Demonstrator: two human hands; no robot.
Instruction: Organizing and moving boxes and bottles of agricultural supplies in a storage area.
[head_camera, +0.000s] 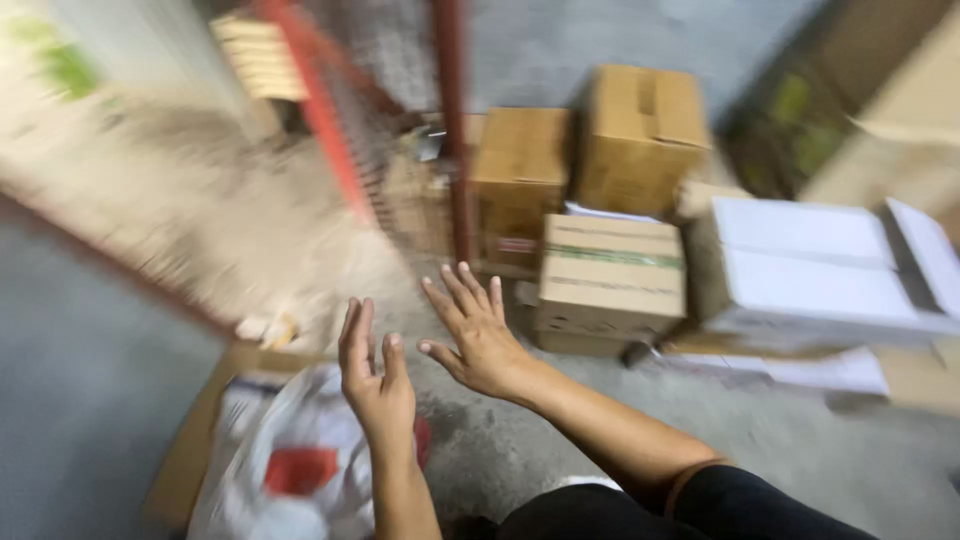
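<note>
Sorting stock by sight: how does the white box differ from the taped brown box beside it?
The white box is pale with flaps open; the taped brown box is tan, shut, with a green band. The white box looks wider. Both are cardboard and sit on the floor, beyond the empty hands.

Bare concrete floor (600, 430) lies open ahead of both hands; stacked cardboard boxes (610, 275) block the far side, a red metal post (455, 130) stands left of them, a white plastic bag (290, 460) sits below
</note>
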